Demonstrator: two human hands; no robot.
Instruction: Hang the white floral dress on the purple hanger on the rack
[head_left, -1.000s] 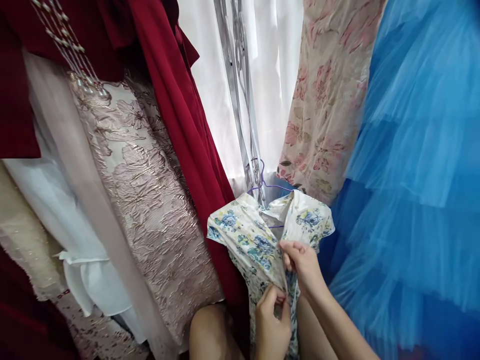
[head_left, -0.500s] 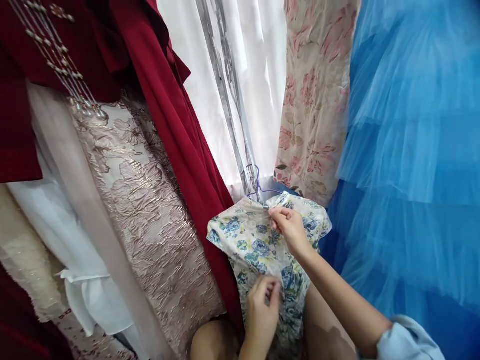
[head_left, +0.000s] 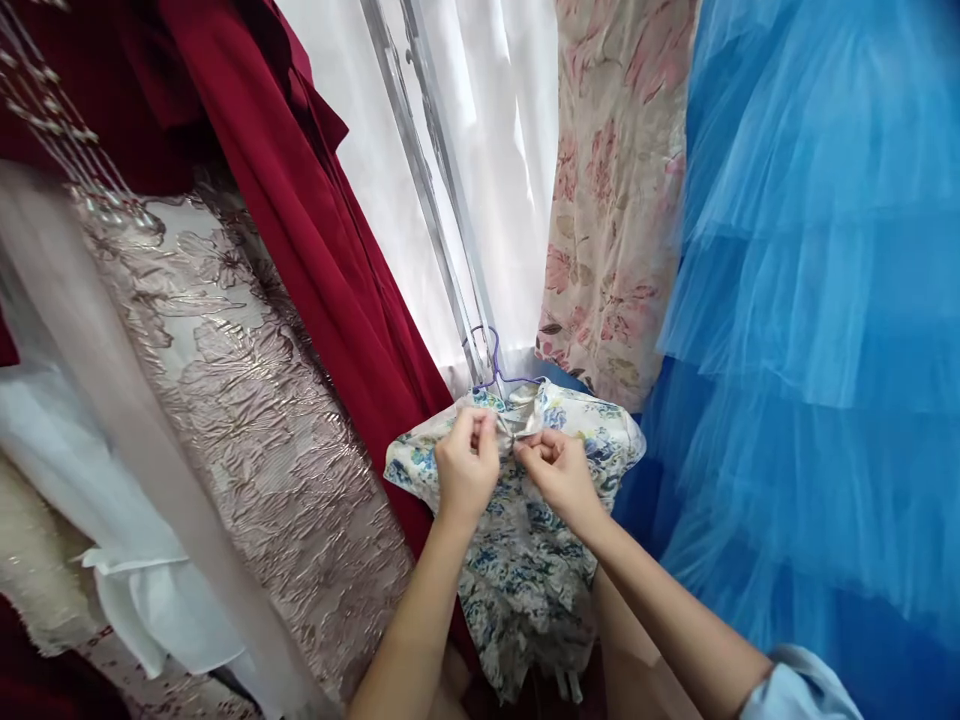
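A white dress (head_left: 525, 560) with blue and green flowers hangs in front of me on a purple hanger (head_left: 496, 362). Its neck opening gapes slightly at the top. At the left side of the neckline, my left hand (head_left: 469, 455) is closed, pinching the fabric edge. My right hand (head_left: 555, 470) pinches the right side of the neckline, its fingertips close to those of the left. What lies between the fingertips is too small to make out clearly. Below the hands the dress hangs bunched and wrinkled.
Metal rack poles (head_left: 439, 190) rise behind the hanger, before a white curtain (head_left: 495, 200). A dark red garment (head_left: 322, 260) and a pink textured one (head_left: 277, 480) hang at left. A pink floral cloth (head_left: 607, 250) and a blue ruffled tulle dress (head_left: 810, 300) are at right.
My left hand has risen from the dress front to the neckline beside my right hand. The right hand stays pinched there, slightly lower. The view has shifted a little to the right.
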